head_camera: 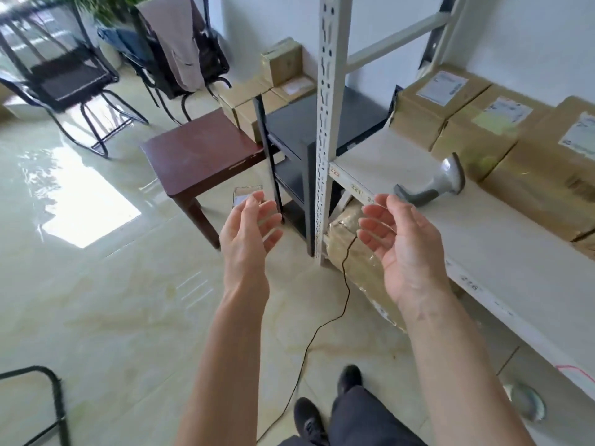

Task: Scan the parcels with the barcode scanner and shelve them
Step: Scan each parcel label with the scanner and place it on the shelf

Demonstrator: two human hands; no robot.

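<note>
My left hand (248,233) and my right hand (402,239) are held out in front of me, palms facing each other, fingers apart, holding nothing. A grey barcode scanner (434,185) lies on the white shelf (450,233) just beyond my right hand. Three brown taped parcels with labels stand along the back of that shelf: one at the left (431,101), one in the middle (483,133), one at the right (547,175). A small flat parcel (246,193) lies on the floor past my left fingertips. A bulky wrapped parcel (357,259) sits under the shelf.
The shelf's perforated upright (326,123) rises between my hands. A dark wooden stool (203,156) and a dark small rack (299,162) stand beyond. More boxes (280,78) sit by the wall. Black chairs (74,75) stand far left. A thin black cable (309,342) crosses the floor.
</note>
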